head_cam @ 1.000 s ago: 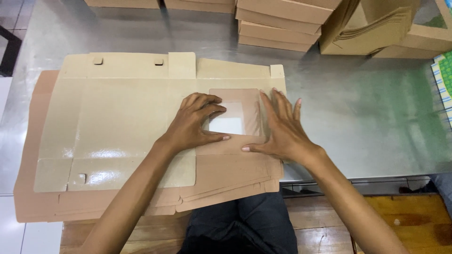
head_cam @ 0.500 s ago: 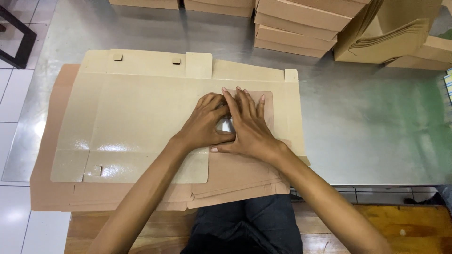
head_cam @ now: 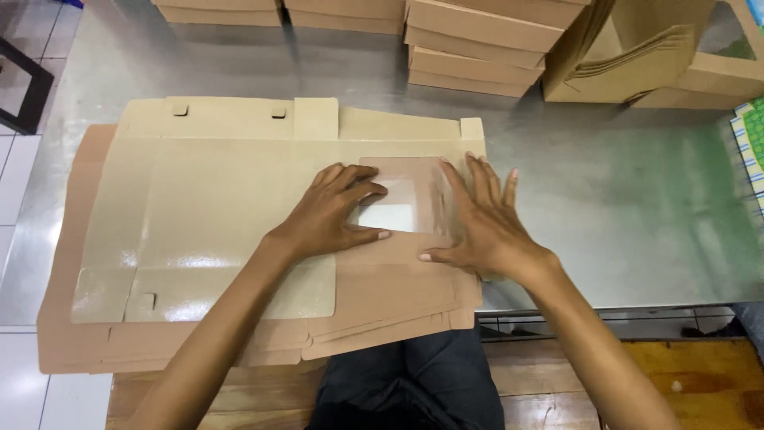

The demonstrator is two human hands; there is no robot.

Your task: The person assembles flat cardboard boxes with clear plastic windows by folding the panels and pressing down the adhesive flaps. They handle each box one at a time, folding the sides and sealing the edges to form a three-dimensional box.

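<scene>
A flat, unfolded cardboard box blank (head_cam: 215,199) lies on top of a stack of similar blanks (head_cam: 382,318) on a steel table (head_cam: 621,207). The blank has a square window covered by a clear plastic film (head_cam: 402,203). My left hand (head_cam: 330,215) lies flat on the left edge of the film, fingers spread. My right hand (head_cam: 481,223) presses flat on the film's right edge. Neither hand grips anything.
Stacks of folded cardboard boxes (head_cam: 477,40) line the table's far edge. Opened brown boxes (head_cam: 668,56) stand at the far right. A green patterned item (head_cam: 752,143) sits at the right edge. A wooden bench (head_cam: 637,382) is below the table edge.
My hands, which were pressed together over the window half a second ago, have slid apart to the film's left and right edges.
</scene>
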